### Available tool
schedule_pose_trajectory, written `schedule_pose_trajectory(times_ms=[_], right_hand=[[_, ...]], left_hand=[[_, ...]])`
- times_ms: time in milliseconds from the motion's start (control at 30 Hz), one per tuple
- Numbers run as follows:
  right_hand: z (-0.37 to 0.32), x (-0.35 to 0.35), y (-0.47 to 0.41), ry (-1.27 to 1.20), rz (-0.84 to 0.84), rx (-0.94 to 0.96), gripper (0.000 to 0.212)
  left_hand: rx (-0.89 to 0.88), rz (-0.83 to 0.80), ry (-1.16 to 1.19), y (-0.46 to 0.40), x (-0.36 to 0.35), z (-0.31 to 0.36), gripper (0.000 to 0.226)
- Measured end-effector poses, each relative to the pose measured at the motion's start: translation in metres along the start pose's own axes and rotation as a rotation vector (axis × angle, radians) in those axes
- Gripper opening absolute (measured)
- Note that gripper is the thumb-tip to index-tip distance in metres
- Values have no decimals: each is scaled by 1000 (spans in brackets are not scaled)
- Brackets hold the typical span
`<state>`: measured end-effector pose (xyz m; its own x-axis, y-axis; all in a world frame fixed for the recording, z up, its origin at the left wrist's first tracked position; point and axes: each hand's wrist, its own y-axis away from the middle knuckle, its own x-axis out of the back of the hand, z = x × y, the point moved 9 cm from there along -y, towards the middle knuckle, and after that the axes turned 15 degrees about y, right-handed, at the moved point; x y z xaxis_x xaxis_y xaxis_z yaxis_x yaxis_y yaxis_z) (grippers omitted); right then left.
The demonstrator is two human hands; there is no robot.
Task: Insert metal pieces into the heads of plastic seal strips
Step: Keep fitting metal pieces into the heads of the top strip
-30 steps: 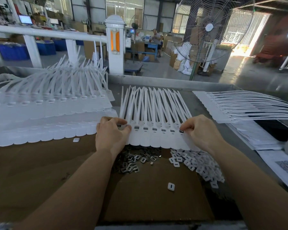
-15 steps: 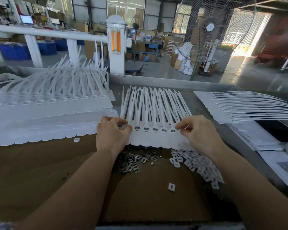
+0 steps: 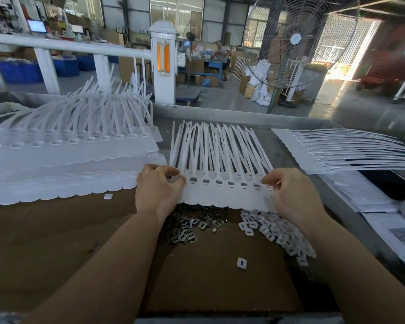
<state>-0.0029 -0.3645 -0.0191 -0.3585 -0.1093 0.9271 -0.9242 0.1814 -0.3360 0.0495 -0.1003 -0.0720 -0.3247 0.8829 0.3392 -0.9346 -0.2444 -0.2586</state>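
We note a brown cardboard sheet point(image 3: 45, 242) covering the worktable. On it, a fanned row of white plastic seal strips point(image 3: 220, 160) lies with heads toward the person. The left hand point(image 3: 158, 191) pinches the row's leftmost head between thumb and fingers. The right hand point(image 3: 290, 195) has its fingers curled at the rightmost heads; whether it holds a metal piece we cannot tell. A pile of metal pieces point(image 3: 189, 224) lies just below the row, white plastic caps point(image 3: 276, 232) beside it.

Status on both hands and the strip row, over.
Left hand pinches the left end of the white plastic seal strip row. Right hand pinches its right end. Nothing in the way.
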Motion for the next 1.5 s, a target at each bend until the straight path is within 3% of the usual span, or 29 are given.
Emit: schedule_pose_trajectory(times_ms=[200, 500, 867, 1067, 1167, 1267, 1400, 1500], right_hand=[[5, -13, -1, -3, -53, -4, 20], [0, -20, -2, 78, -117, 46, 23], [-7, -24, 1, 155, -166, 69, 47], [-4, -21, 1, 97, -150, 67, 34], [-9, -11, 3, 45, -58, 72, 26], [-32, 1, 12, -40, 18, 190, 20], [-79, -7, 34, -104, -164, 479, 16], [-95, -15, 47, -41, -232, 596, 16]], left_hand=[[-1, -5, 7, 1, 0, 0, 22], [10, -4, 4, 1, 0, -1, 23], [18, 0, 10, -1, -1, -3, 23], [17, 1, 10, -1, -1, -3, 21], [16, 0, 9, -1, -1, -3, 22], [15, 2, 12, 0, 0, -2, 21], [18, 1, 13, 1, 0, -2, 21], [14, 0, 11, 1, 0, -1, 21]])
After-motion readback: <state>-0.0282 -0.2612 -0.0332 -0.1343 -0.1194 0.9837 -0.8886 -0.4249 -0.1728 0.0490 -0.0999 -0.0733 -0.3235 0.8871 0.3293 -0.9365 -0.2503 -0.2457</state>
